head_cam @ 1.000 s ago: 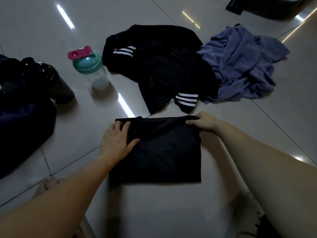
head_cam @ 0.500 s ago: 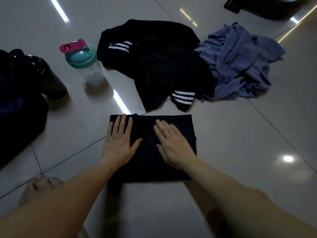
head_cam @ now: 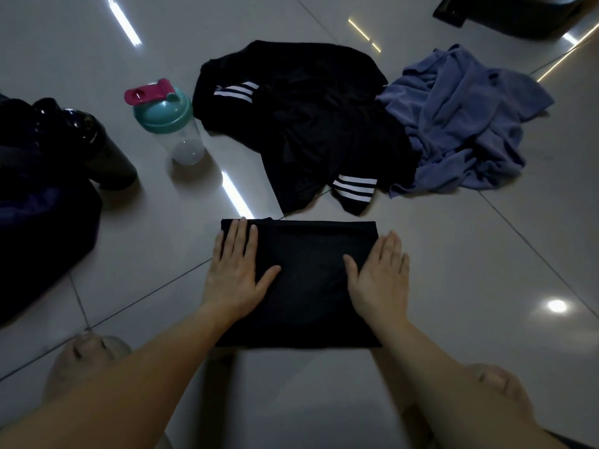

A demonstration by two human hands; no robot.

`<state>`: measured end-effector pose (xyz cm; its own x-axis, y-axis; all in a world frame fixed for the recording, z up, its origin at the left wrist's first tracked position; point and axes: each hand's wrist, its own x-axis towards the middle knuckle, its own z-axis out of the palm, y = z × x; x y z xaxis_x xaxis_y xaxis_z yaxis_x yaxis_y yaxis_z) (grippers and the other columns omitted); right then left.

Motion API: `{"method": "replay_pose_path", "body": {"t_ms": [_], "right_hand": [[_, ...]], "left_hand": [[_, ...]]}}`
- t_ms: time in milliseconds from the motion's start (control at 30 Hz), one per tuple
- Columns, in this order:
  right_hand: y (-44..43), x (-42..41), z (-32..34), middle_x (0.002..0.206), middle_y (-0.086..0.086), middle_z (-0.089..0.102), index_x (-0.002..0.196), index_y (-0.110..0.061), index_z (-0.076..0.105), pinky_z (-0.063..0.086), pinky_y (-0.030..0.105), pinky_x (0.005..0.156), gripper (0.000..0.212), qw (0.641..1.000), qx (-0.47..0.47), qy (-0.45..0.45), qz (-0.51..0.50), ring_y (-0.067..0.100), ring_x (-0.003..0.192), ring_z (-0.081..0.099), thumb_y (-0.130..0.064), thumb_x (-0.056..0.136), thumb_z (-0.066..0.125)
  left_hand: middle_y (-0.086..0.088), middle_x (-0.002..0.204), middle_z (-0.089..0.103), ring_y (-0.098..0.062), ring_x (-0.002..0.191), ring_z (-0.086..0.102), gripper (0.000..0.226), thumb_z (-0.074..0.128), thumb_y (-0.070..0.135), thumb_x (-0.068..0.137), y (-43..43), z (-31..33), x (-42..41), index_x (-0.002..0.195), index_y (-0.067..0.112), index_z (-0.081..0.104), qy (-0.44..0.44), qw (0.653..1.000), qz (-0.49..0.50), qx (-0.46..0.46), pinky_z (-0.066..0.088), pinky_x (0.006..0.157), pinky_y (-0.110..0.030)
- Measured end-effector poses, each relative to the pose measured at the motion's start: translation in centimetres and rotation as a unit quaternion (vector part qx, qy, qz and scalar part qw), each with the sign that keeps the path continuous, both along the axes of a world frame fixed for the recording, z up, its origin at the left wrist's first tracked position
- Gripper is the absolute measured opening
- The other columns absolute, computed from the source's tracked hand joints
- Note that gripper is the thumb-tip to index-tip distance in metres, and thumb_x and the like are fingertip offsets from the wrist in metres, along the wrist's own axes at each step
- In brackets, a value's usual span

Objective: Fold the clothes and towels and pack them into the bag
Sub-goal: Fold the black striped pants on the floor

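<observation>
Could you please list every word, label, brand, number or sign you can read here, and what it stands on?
None can be read.
The crumpled black garment bears only white triple stripes, no lettering.
The clear shaker bottle with teal lid shows no legible print.
The folded black cloth is plain.

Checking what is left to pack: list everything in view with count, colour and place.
folded garment: one, black, floor centre, under both hands
striped clothes: one crumpled heap, black with white stripes, beyond the folded garment
cloth: one, blue, crumpled, touching the heap's right side
shaker bottle: one, clear, teal lid, pink cap, left of the heap
dark bottle: one, black, far left
bag: one, dark, left edge
dark object: one, black, top right, cut off
feet: two, bare, bottom corners
left hand: flat on the garment's left edge
right hand: flat on its right edge
</observation>
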<state>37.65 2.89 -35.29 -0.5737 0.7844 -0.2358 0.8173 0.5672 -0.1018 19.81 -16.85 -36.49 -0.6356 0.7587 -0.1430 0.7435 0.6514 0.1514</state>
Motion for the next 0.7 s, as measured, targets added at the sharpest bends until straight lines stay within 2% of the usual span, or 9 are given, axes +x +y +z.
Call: {"method": "replay_pose_path", "body": {"t_ms": [33,100,167,267,333,400,467,567,700], "right_hand": [[-0.6,-1.3,0.5,0.166,0.021,0.007,0.158,0.0,0.011,0.009,0.049,0.125,0.086,0.999,0.004,0.028,0.027,0.032,0.155,0.005,-0.062,0.099,0.018],[-2.2,-2.6,0.0,0.167,0.017,0.008,0.159,-0.005,0.013,0.01,0.048,0.125,0.08,0.984,0.022,0.068,0.161,0.03,0.155,0.005,-0.057,0.1,0.025],[-2.9,-1.8,-1.1,0.168,0.011,0.005,0.161,-0.012,0.014,0.011,0.049,0.125,0.075,0.962,0.014,0.038,0.271,0.025,0.156,0.002,-0.056,0.101,0.024],[-1.4,0.7,-2.0,0.169,0.006,0.004,0.162,-0.019,0.012,0.009,0.049,0.125,0.074,0.969,0.013,-0.018,0.246,0.023,0.156,-0.001,-0.06,0.101,0.02],[-0.8,1.0,-1.7,0.169,0.007,0.006,0.161,-0.017,0.013,0.008,0.049,0.125,0.075,0.976,0.008,-0.024,0.217,0.023,0.156,-0.001,-0.062,0.101,0.017],[-0.4,-0.1,-1.2,0.167,0.01,0.017,0.158,-0.012,0.026,0.014,0.051,0.124,0.073,0.983,0.017,0.01,0.181,0.025,0.155,0.011,-0.058,0.101,0.021],[0.8,-1.7,-0.2,0.163,0.014,0.028,0.151,-0.007,0.039,0.021,0.053,0.121,0.066,0.982,0.041,0.052,0.175,0.029,0.151,0.023,-0.048,0.1,0.04],[3.9,-4.3,2.1,0.161,0.014,0.028,0.154,-0.009,0.029,0.022,0.048,0.12,0.082,0.977,-0.005,-0.002,0.212,0.03,0.148,0.026,-0.048,0.089,0.06],[6.7,-7.3,4.4,0.139,0.012,0.044,0.139,-0.016,0.04,0.035,0.048,0.107,0.081,0.971,-0.055,-0.104,0.207,0.034,0.13,0.043,-0.06,0.079,0.073]], "left_hand": [[-0.013,0.169,-0.002,-0.021,0.156,-0.012,0.091,0.013,0.072,0.096,-0.1,-0.2,0.2,0.162,0.009,0.005,0.002,1.0,-0.025,0.004,0.0,0.127,-0.047],[-0.013,0.169,-0.001,-0.021,0.156,-0.011,0.092,0.015,0.074,0.096,-0.6,-0.7,0.3,0.162,0.01,0.006,-0.004,0.998,-0.066,0.003,0.004,0.127,-0.047],[-0.012,0.169,-0.005,-0.021,0.156,-0.014,0.093,0.015,0.076,0.095,-1.1,-1.0,-0.3,0.162,0.012,0.001,-0.011,0.998,-0.066,-0.015,0.004,0.127,-0.047],[-0.01,0.169,-0.012,-0.021,0.154,-0.019,0.093,0.01,0.077,0.094,-1.4,-0.8,-1.9,0.162,0.015,-0.006,-0.008,0.999,-0.023,-0.042,-0.002,0.127,-0.045],[-0.009,0.169,-0.01,-0.022,0.155,-0.016,0.096,0.004,0.079,0.092,-1.4,-0.4,-3.3,0.161,0.013,-0.007,-0.008,0.998,0.001,-0.057,-0.004,0.126,-0.046],[-0.01,0.17,-0.002,-0.023,0.156,-0.008,0.098,0.003,0.078,0.091,-0.9,0.2,-4.7,0.162,0.011,-0.002,0.009,0.997,0.006,-0.074,-0.004,0.126,-0.049],[-0.01,0.168,0.013,-0.025,0.156,0.006,0.094,0.023,0.074,0.093,0.0,1.0,-6.0,0.161,0.01,0.011,0.03,0.998,-0.012,-0.05,0.001,0.126,-0.049],[-0.007,0.147,0.05,-0.026,0.138,0.042,0.078,0.059,0.06,0.087,1.8,2.5,-7.4,0.149,0.016,0.039,-0.011,0.999,-0.045,-0.016,0.019,0.123,-0.044],[-0.002,0.116,0.063,-0.025,0.109,0.058,0.056,0.069,0.055,0.081,3.9,3.8,-7.5,0.125,0.022,0.056,-0.033,0.998,-0.011,-0.057,0.041,0.099,-0.041]]}}
